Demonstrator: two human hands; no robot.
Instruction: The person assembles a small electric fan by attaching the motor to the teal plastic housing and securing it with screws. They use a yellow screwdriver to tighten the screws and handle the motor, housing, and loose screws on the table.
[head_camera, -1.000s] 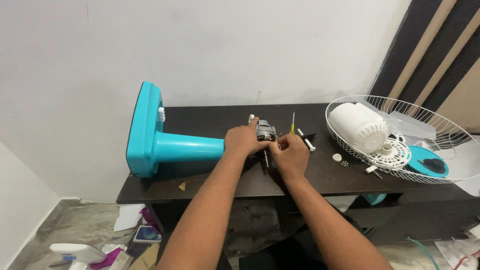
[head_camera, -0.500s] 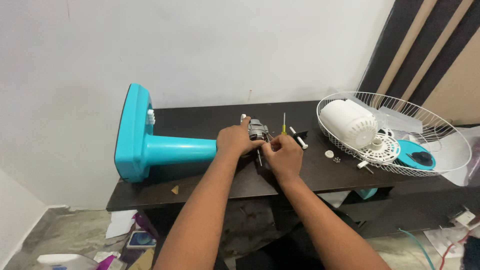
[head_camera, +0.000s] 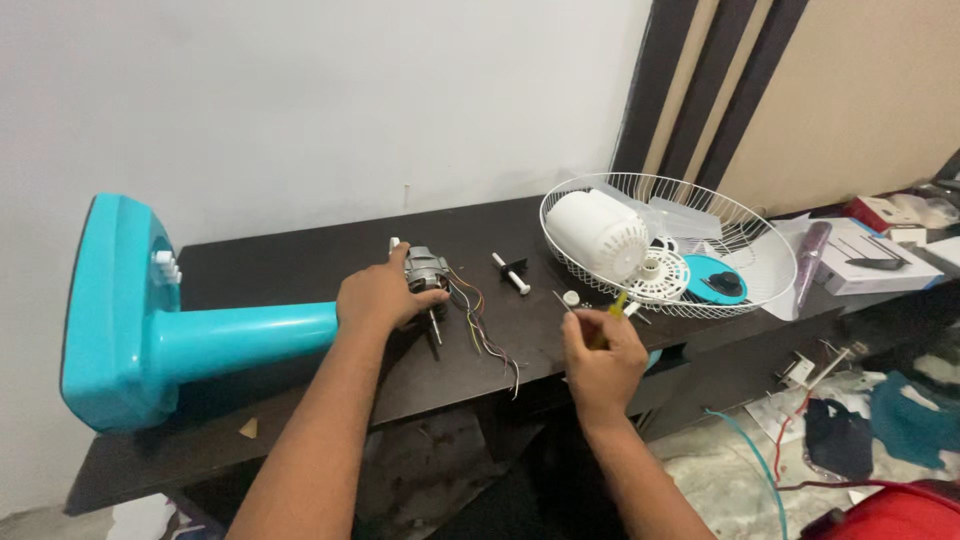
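A turquoise fan stand (head_camera: 160, 330) lies on its side on the dark table (head_camera: 300, 250), base to the left. My left hand (head_camera: 380, 295) grips the small metal fan motor (head_camera: 425, 268) at the end of the stand's neck; coloured wires (head_camera: 480, 325) trail from it toward the front edge. My right hand (head_camera: 600, 355) is off to the right, near the table's front edge, closed on a yellow-handled screwdriver (head_camera: 612, 310) whose metal tip points up and left. A small white cap (head_camera: 570, 298) lies just beyond that hand.
A white wire fan guard (head_camera: 760, 240) at the right holds a white motor cover (head_camera: 598, 232), a white hub and a turquoise disc (head_camera: 715, 280). A white bolt-like part (head_camera: 510, 272) lies mid-table. Boxes and clutter sit at the far right; cables lie on the floor below.
My right hand has pulled away from the motor to the right with the screwdriver. The motor's wires now lie exposed. The camera has shifted right.
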